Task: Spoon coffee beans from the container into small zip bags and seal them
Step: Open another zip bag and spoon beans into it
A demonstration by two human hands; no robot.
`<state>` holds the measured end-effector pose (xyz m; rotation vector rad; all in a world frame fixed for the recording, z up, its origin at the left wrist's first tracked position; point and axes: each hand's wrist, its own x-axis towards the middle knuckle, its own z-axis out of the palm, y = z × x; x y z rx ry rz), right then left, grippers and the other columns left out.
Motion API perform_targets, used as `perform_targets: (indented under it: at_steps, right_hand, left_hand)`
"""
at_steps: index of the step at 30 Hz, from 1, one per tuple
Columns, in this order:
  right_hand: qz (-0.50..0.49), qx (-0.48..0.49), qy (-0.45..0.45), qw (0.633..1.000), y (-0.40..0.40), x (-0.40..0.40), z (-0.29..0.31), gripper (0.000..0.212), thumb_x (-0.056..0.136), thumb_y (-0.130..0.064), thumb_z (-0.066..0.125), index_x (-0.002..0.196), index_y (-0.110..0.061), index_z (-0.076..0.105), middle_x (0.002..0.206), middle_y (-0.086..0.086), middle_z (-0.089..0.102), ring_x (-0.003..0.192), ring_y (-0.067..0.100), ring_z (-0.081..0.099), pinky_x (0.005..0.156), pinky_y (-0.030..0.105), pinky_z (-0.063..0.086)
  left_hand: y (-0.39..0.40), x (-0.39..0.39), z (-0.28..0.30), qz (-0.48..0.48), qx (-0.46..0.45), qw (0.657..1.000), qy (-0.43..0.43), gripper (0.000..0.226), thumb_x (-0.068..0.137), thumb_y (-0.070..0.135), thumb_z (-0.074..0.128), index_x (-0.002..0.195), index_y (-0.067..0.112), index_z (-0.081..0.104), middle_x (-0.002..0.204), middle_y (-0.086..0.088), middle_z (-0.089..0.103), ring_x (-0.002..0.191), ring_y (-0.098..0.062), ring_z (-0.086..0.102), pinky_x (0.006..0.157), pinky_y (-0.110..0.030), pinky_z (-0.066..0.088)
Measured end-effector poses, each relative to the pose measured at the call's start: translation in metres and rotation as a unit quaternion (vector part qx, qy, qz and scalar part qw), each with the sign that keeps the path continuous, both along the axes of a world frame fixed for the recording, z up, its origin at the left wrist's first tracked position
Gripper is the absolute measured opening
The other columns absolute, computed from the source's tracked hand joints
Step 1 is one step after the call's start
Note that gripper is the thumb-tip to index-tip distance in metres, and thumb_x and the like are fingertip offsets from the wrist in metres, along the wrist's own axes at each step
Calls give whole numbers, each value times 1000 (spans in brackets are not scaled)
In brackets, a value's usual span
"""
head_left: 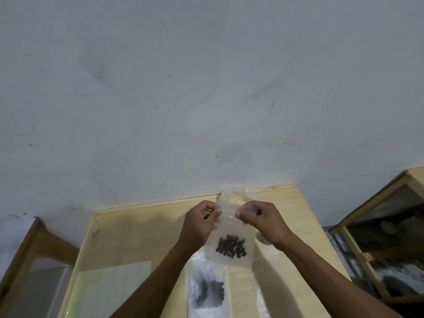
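I hold a small clear zip bag upright above the table, with dark coffee beans gathered at its bottom. My left hand pinches the bag's top edge on the left. My right hand pinches the same edge on the right. A second clear bag with beans in it lies flat on the wooden table, below the held one. The container and the spoon are not in view.
A pale green sheet lies on the table's left part. More clear plastic sits behind my hands near the wall. Wooden frames stand at the left and right of the table.
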<state>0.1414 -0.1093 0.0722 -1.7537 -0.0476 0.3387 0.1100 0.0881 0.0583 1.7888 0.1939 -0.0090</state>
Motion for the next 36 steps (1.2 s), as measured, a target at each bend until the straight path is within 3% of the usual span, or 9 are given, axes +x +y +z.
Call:
perform_targets:
  at_steps: [4,8,12,16,22,25,28,33,36]
  right_hand:
    - [-3,-8,-1,1000,3,-2,-5,11,82,-17,78,78,-8,74,71,1,70,68,12,63,67,26,51]
    - [13,-24,-16,999,9,-5,-7,11,83,-19,77,79,-10,74,74,-2,71,68,8,63,68,24,50]
    - [57,-63,-31,996,10,-1,-6,8,80,-22,79,82,-15,75,81,1,73,73,12,66,73,34,54]
    - [105,-119,-71,985,14,0,-6,5,82,-24,77,83,-19,76,82,-3,74,75,5,64,72,27,51]
    - [82,-103,-59,990,19,-1,-8,2,84,-21,76,83,-20,74,78,-9,69,71,6,61,70,22,46]
    - [54,-28,1,998,19,-3,-10,11,85,-12,74,95,-12,70,84,4,69,69,15,65,63,22,49]
    - [41,-4,43,998,17,-6,-14,6,90,-10,69,87,-5,68,77,8,67,68,16,62,60,19,49]
    - [11,-45,47,998,26,-12,-27,17,92,-13,66,77,-6,63,73,8,65,60,14,59,57,24,49]
    - [-26,-19,71,997,32,-12,-32,16,93,-13,66,81,-1,65,73,8,61,60,18,55,55,30,50]
  left_hand:
    - [1,-5,-3,-14,-5,1000,6,6,92,16,67,91,10,67,83,-12,70,74,-18,69,69,-34,60]
    - [1,-6,-6,-29,25,999,1,9,91,22,68,91,13,67,80,-4,70,73,-18,68,72,-36,59]
    - [1,-11,-9,-20,69,997,-30,7,92,22,67,88,15,66,74,8,65,68,-6,61,65,-19,51]
    - [0,-15,-7,-28,84,995,-52,6,93,19,66,87,21,64,72,12,64,68,-2,61,61,-11,45]
    - [6,-18,-12,20,39,999,-31,3,92,16,66,92,13,65,81,0,71,72,-14,68,68,-28,58]
    - [12,-19,-15,70,4,998,-2,7,94,13,62,89,10,65,80,-5,72,70,-17,70,67,-28,59]
    - [18,-24,-18,94,0,995,22,10,94,13,61,86,10,65,78,-4,72,68,-16,70,65,-30,60]
    - [21,-34,-21,95,-39,993,59,6,93,16,64,89,13,66,84,-5,72,73,-15,69,66,-35,62]
    - [33,-46,-31,18,7,997,78,8,96,19,60,104,18,62,92,-4,71,81,-19,71,72,-37,62]
